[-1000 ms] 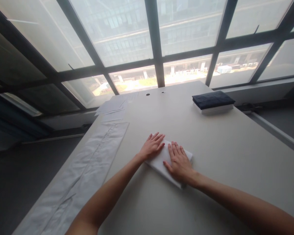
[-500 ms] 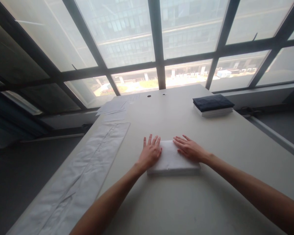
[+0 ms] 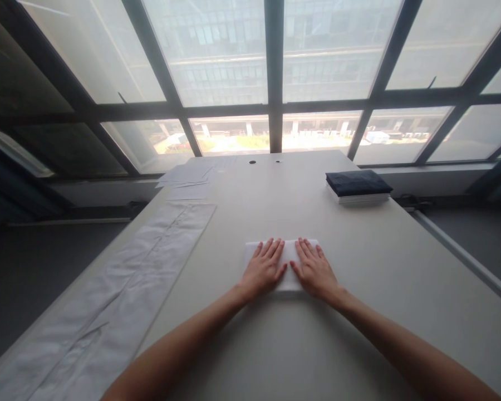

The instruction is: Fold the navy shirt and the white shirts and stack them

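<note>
A small folded white cloth [image 3: 290, 250] lies on the pale table [image 3: 384, 278] in front of me. My left hand [image 3: 265, 270] rests flat on the cloth's left half, fingers stretched out. My right hand [image 3: 315, 272] lies flat on its right half, fingers also stretched out. The two hands sit side by side, almost touching, and cover most of the cloth. Neither hand grips anything.
A long white cloth strip [image 3: 125, 295] runs along the table's left edge. Loose white sheets [image 3: 187, 178] lie at the far left. A stack of folded cloths with a dark one on top [image 3: 358, 185] stands at the far right. Large windows rise behind the table.
The folded cloth has been turned square to me. Both hands have come together from its outer sides onto its top, side by side.
</note>
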`<state>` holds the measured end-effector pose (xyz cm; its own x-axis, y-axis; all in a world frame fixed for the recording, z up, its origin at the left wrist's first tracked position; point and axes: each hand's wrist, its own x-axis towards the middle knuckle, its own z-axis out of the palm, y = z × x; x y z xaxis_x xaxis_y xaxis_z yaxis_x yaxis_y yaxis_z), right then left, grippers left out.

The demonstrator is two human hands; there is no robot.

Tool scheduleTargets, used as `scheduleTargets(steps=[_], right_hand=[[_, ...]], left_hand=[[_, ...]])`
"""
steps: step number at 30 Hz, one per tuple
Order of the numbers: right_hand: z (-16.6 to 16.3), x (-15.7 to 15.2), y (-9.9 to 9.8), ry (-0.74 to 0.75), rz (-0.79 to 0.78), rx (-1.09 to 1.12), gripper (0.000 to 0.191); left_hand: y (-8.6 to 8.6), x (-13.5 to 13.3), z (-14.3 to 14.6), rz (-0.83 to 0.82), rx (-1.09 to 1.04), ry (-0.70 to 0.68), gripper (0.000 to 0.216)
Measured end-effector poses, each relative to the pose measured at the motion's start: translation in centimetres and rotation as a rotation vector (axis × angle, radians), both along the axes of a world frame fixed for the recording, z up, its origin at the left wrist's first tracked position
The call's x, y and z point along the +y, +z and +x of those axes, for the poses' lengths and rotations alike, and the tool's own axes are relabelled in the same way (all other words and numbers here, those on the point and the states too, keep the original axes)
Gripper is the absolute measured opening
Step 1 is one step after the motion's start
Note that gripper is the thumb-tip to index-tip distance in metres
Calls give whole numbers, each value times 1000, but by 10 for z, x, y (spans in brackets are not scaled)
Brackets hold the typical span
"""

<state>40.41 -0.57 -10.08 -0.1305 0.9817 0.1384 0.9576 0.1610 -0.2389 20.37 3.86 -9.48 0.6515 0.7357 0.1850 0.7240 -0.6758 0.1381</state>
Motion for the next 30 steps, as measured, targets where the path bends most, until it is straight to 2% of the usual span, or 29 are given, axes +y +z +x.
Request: scheduleTargets(steps=[3, 6, 11, 14, 18, 20, 23, 26, 28, 30], right_hand=[[15, 1, -1, -25, -10, -24, 68], [28, 4, -4, 10, -26, -22, 67], [45, 13, -12, 21, -33, 68, 64], [52, 15, -14, -36, 74, 263, 59], [63, 11, -16, -152, 309, 558, 51], [69, 9, -18, -218, 314, 671, 48], [73, 6, -19, -265, 274, 751, 44], [64, -1, -8, -156, 348, 634, 39], [48, -10, 5, 6, 375, 509, 37], [25, -22, 17, 192, 327, 390, 39]], left_hand=[[-1, 3, -18, -30, 5, 53, 67], [-3, 5, -35, -100, 24, 106, 68], [-4, 7, -47, -254, -34, 169, 67], [2, 12, -53, -389, -258, 223, 66], [20, 13, -73, -535, -734, 393, 59], [28, 9, -87, -609, -900, 460, 57], [35, -2, -102, -788, -1041, 480, 60], [37, -11, -103, -903, -1053, 505, 62], [38, -14, -97, -941, -1035, 522, 61], [40, -14, -89, -971, -1035, 513, 59]])
